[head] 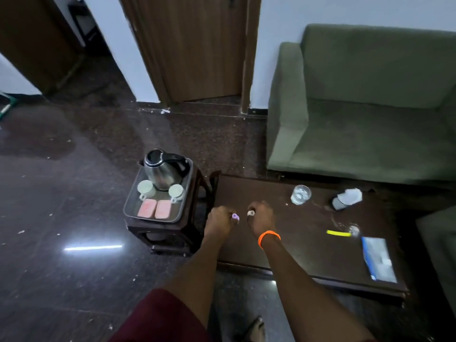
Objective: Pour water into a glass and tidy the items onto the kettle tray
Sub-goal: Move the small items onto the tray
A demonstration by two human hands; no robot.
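Green sofa (365,99) (beside wooden door (197,45))

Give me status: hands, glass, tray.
Left hand shut on purple item, right hand on white item. Glass upright on table. Tray unobstructed.

Your arms are bare from the elbow down, with no sleeves reaching the forearms. On your right wrist you wear a bright orange band (269,238), thin and rounded like a cord or rubber bracelet. Your left hand (220,218) and right hand (261,217) carry no rings that can be made out. Low in the view you have dark maroon cloth (158,317), a garment too blurred to identify. Near it shows your foot in a dark sandal (255,328).
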